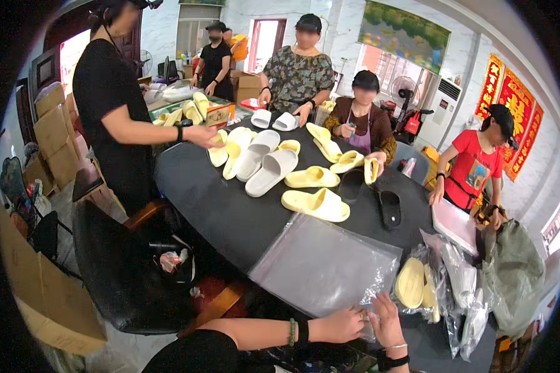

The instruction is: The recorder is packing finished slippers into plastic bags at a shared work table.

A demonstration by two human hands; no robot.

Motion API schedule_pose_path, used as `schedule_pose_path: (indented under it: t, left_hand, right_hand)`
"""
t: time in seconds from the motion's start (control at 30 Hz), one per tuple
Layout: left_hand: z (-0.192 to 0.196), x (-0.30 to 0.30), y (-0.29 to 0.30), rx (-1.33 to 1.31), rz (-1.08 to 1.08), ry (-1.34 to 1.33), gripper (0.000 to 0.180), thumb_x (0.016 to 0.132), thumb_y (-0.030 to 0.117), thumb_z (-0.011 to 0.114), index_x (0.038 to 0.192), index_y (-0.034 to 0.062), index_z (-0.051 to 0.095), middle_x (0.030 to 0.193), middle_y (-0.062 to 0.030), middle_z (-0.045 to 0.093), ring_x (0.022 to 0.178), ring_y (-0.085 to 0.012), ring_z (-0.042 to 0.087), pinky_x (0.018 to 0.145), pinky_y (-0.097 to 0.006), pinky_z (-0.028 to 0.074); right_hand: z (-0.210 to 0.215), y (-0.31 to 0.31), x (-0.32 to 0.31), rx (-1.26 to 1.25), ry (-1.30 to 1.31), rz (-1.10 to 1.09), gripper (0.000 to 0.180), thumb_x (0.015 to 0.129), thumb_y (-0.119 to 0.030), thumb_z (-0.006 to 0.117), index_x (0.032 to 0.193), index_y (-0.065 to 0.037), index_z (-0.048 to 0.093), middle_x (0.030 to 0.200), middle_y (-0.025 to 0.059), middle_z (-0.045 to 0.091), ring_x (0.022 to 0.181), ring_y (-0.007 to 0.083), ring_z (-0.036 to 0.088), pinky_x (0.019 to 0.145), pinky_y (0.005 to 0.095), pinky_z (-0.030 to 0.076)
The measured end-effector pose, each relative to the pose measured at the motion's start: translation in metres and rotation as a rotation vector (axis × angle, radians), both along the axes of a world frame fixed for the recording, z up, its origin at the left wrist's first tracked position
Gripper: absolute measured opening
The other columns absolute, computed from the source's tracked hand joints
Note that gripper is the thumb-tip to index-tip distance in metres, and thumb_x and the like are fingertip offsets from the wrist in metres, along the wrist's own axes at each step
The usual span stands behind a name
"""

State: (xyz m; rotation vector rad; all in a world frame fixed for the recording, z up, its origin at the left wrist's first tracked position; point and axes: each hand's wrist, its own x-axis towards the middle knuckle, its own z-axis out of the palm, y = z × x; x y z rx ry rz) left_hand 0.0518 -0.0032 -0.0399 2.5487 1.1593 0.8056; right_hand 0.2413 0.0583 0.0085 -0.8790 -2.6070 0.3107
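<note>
Head camera looks down, close over the round black table (230, 217).

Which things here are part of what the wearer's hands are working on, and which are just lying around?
In hand: left hand and right hand pinching the near edge of the clear plastic bag.

Lying about: bagged yellow slippers, loose yellow slipper, black slipper, white slippers.

A stack of clear plastic bags (323, 264) lies flat on the black round desk (224, 211), at its near edge. The bags are glossy, see-through and rectangular, set askew with one corner toward the yellow slipper (317, 204) just beyond. Their near corner is pinched between the left hand (345, 324) and the right hand (387, 322).
</note>
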Motion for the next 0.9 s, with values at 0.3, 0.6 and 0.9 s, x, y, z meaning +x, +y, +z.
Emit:
schedule_pose_path:
  t: [0.3, 0.6, 0.9]
  left_hand:
    - [-0.006, -0.049, 0.017, 0.081, 0.331, 0.101, 0.055, 0.096, 0.04, 0.056, 0.136, 0.003, 0.053, 0.148, -0.0207, 0.045, 0.137, -0.041, 0.041, 0.111, -0.064, 0.028]
    - [-0.017, -0.045, 0.021, 0.033, 0.298, 0.173, 0.06, 0.095, 0.049, 0.055, 0.141, 0.0118, 0.053, 0.151, -0.0191, 0.042, 0.139, -0.0437, 0.036, 0.108, -0.071, 0.024]
    - [-0.02, -0.026, 0.025, -0.006, 0.21, 0.233, 0.06, 0.096, 0.052, 0.051, 0.143, 0.014, 0.051, 0.152, -0.0189, 0.04, 0.142, -0.0436, 0.032, 0.11, -0.072, 0.021]
  right_hand:
    - [-0.004, 0.006, 0.007, -0.035, 0.016, -0.095, 0.043, 0.098, -0.025, 0.057, 0.13, 0.003, 0.053, 0.137, 0.0253, 0.052, 0.132, 0.0455, 0.044, 0.111, 0.0513, 0.034]
    - [-0.001, 0.033, 0.017, -0.019, 0.07, -0.159, 0.045, 0.098, -0.023, 0.057, 0.134, 0.004, 0.05, 0.138, 0.0255, 0.052, 0.132, 0.0415, 0.046, 0.113, 0.0465, 0.035]
    - [0.011, 0.04, 0.016, 0.053, 0.103, -0.204, 0.045, 0.095, -0.021, 0.062, 0.132, 0.002, 0.052, 0.138, 0.0247, 0.052, 0.131, 0.0418, 0.047, 0.111, 0.0463, 0.038]
